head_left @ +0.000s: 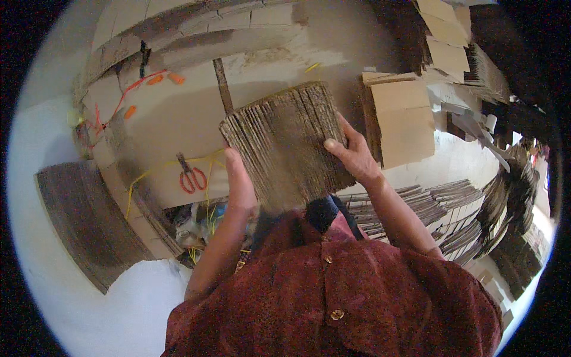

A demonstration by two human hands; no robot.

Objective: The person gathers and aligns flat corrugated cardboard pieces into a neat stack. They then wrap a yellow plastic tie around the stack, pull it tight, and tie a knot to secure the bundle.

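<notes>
Between my two hands is a thick stack of cardboard pieces [288, 146], held edge-on in front of my chest with its many layered edges facing up. My left hand [239, 178] presses flat against the left side of the stack, its fingers mostly hidden behind it. My right hand [354, 153] grips the right side, the thumb over the top edges and the other fingers round the far side. Left of the stack, scissors [193, 179] with red handles lie on a cardboard-coloured work surface [172, 140].
Yellow string [138, 180] trails over the surface near the scissors. Orange pieces [156, 79] and a red cord [128, 89] lie at the far left. Flat cardboard sheets [404, 122] stand piled at the right. Rows of stacked cardboard [410, 205] cover the floor at the near right; another stack [89, 217] sits at left.
</notes>
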